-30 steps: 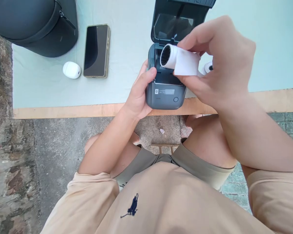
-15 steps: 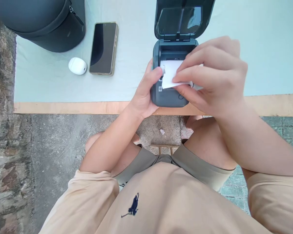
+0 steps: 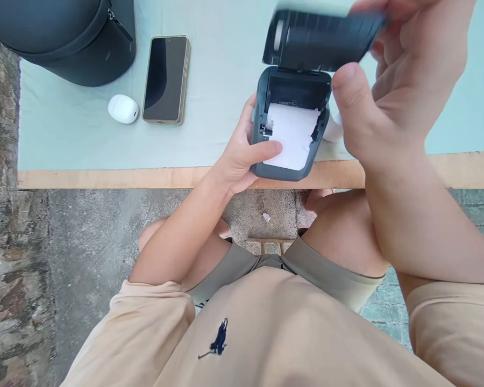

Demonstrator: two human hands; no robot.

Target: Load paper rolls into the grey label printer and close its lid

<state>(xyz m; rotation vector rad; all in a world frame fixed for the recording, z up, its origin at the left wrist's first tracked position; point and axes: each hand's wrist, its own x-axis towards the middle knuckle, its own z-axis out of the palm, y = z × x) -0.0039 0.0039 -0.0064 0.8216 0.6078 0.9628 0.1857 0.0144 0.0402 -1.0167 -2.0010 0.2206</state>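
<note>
A small dark grey label printer (image 3: 284, 171) stands at the table's near edge. A white paper roll (image 3: 292, 131) lies in its open bay, with the loose end spread over the front. My left hand (image 3: 242, 153) grips the printer's left side, thumb pressed on the paper. My right hand (image 3: 391, 80) is raised on the right; its fingers are on the top edge of the tilted lid (image 3: 322, 40), thumb hanging free in front.
A phone (image 3: 165, 78) lies face up on the pale green tabletop (image 3: 218, 70), with a white earbud case (image 3: 123, 108) to its left. A dark zipped bag (image 3: 64, 35) fills the back left corner. Another white roll (image 3: 333, 129) peeks from behind the printer's right side.
The paper roll went from my right hand into the printer bay. My right hand rose to the lid, which has tilted forward. My left thumb moved onto the paper.
</note>
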